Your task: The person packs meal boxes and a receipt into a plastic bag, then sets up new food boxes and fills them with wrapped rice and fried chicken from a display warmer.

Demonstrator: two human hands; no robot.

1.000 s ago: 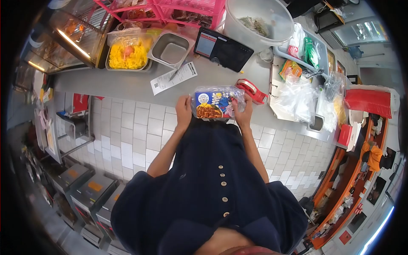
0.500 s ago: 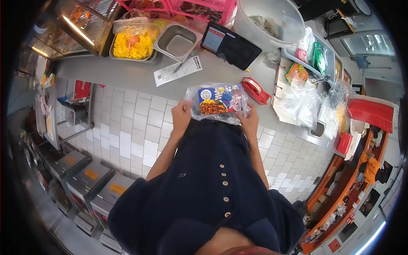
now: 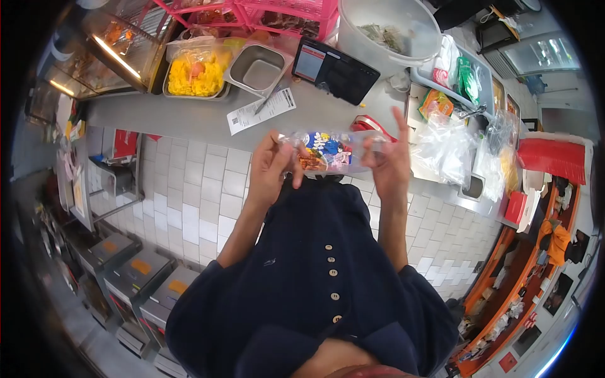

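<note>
A clear plastic bag with a blue printed packet (image 3: 324, 151) inside is stretched between my hands at the counter's front edge. My left hand (image 3: 276, 165) pinches the bag's left end, with some fingers spread downward. At the right end, my right hand (image 3: 387, 154) grips the plastic between thumb and fingers while one finger points up. Just behind the bag lies a red tape dispenser (image 3: 373, 126), partly covered by my right hand. A printed receipt (image 3: 261, 111) with a pen on it rests on the counter behind my left hand.
Behind are a tray of yellow food (image 3: 195, 77), a metal pan (image 3: 258, 67), a tablet (image 3: 336, 70) and a large clear tub (image 3: 391, 31). Plastic bags (image 3: 444, 148) lie to the right. A glass display case (image 3: 120, 53) stands back left.
The bag's ends are now gathered inward and it looks narrower front to back. My right hand has risen with a finger extended, and my left hand's fingers have shifted over the bag's end.
</note>
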